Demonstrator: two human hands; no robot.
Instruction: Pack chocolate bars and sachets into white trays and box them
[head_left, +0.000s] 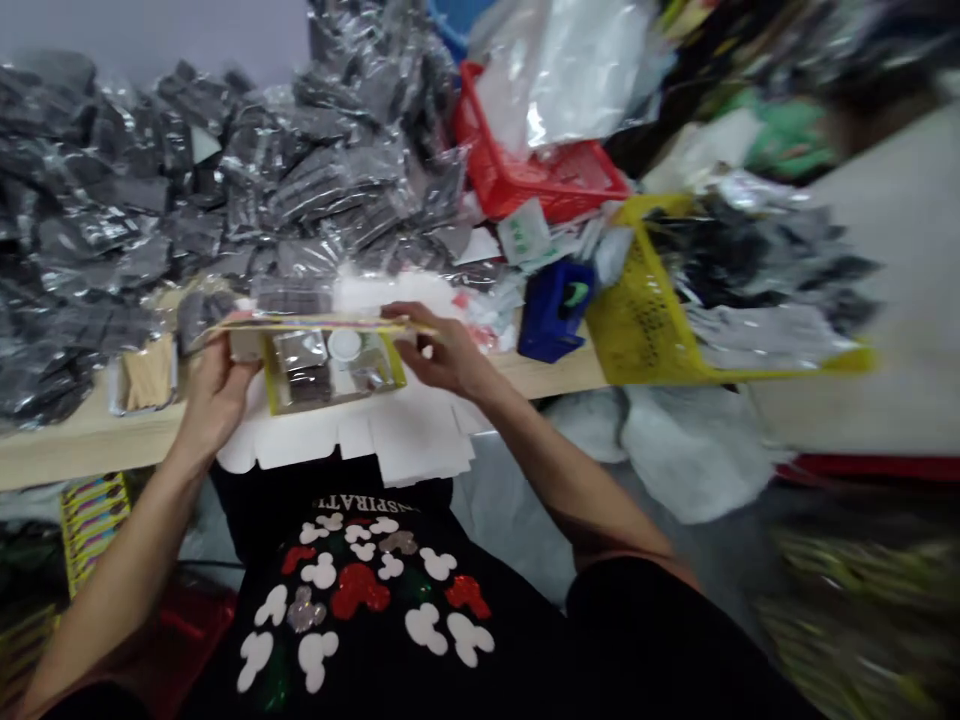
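My left hand point(214, 385) and my right hand point(442, 350) each grip one end of a flat yellow-edged card packet point(330, 368) with a clear front that shows small dark pieces and a white round piece. The packet is held level over a stack of white die-cut cardboard sheets point(375, 440) at the near edge of the wooden table point(82, 440). Fingers of both hands are curled round the packet's top edge.
A big heap of grey items in clear bags point(187, 180) fills the table's back left. A red basket point(540, 170) with plastic bags, a blue holder point(551, 310) and a yellow basket point(675, 310) stand to the right. Brown pieces point(146, 375) lie by my left hand.
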